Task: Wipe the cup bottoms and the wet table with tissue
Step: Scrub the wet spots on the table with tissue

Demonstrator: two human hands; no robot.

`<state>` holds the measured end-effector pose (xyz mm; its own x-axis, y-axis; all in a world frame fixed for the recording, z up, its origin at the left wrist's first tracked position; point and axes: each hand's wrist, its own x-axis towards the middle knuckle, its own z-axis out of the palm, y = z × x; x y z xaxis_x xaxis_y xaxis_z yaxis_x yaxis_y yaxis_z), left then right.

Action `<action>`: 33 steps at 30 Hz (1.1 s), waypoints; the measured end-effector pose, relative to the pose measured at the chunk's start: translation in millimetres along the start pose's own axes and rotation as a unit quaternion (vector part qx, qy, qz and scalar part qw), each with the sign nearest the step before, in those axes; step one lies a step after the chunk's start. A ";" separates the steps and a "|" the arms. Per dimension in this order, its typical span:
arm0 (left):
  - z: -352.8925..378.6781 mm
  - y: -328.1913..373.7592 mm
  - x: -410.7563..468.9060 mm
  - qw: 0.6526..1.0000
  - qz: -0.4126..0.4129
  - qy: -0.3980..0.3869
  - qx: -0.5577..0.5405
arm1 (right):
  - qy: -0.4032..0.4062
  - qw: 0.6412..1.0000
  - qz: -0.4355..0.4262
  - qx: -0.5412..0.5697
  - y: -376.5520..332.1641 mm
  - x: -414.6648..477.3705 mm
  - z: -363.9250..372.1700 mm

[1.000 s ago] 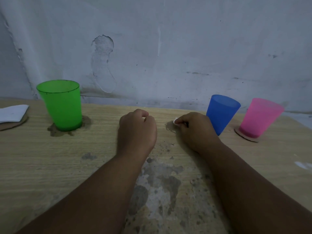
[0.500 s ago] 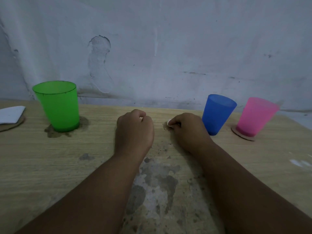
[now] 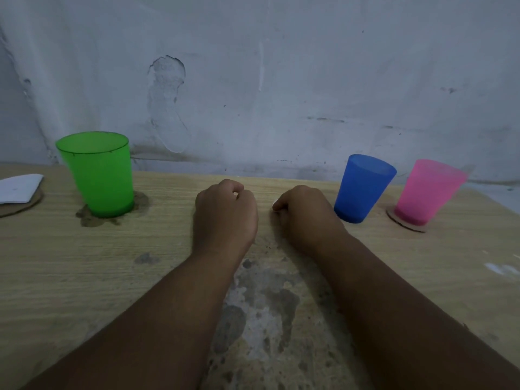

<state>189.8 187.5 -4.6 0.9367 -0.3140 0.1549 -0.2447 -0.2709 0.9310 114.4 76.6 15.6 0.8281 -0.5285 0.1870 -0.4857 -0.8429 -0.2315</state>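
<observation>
- The left hand [image 3: 225,213] rests on the wooden table [image 3: 84,271] near its middle, curled into a loose fist; whether anything is inside it cannot be told
- The right hand [image 3: 305,215] lies just beside it, also curled, with a small bit of white tissue [image 3: 274,205] peeking out at the fingertips, pinched against the tabletop
- The green cup [image 3: 98,175] stands upright well to the left of the hands, on a dark wet patch [image 3: 87,218] that spreads out around its base
- The blue cup [image 3: 363,188] stands upright just to the right of the right hand, directly on the table
- The pink cup [image 3: 427,192] stands beside the blue one, further right, on a round cardboard coaster [image 3: 408,225]
- At the far left edge, a folded white paper [image 3: 18,188] lies on another cardboard coaster [image 3: 19,205]
- Between the forearms, toward the near edge, the table surface is worn and mottled grey [image 3: 261,299]
- A small dark spot [image 3: 146,258] sits on the wood below the green cup
- A scuffed whitish wall [image 3: 281,80] rises behind the table
</observation>
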 end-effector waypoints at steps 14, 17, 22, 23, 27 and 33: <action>-0.4 1.9 -1.8 1.000 0.008 0.002 0.005 | -0.007 1.000 -0.006 -0.013 6.2 7.6 -1.2; -0.5 2.7 -2.7 1.000 0.008 -0.002 0.003 | 0.026 0.998 0.047 0.040 27.0 3.6 -5.8; 0.2 2.0 -2.6 1.000 0.011 -0.006 0.008 | 0.129 0.978 0.093 0.139 40.8 -5.2 -13.8; 0.1 2.1 -2.9 1.000 0.011 -0.006 0.010 | 0.125 0.979 0.077 0.140 37.3 -5.7 -12.9; -0.6 0.9 -1.9 1.000 0.010 -0.003 0.009 | 0.055 0.994 0.014 0.097 21.3 -4.5 -6.1; 0.0 1.2 -2.2 1.000 0.013 -0.003 0.007 | -0.009 0.997 0.072 -0.010 33.6 13.8 -9.1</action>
<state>187.5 187.8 -3.8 0.9280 -0.3276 0.1774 -0.2733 -0.2750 0.9218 107.0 40.1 19.1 0.7542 -0.6423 0.1361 -0.6049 -0.7604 -0.2363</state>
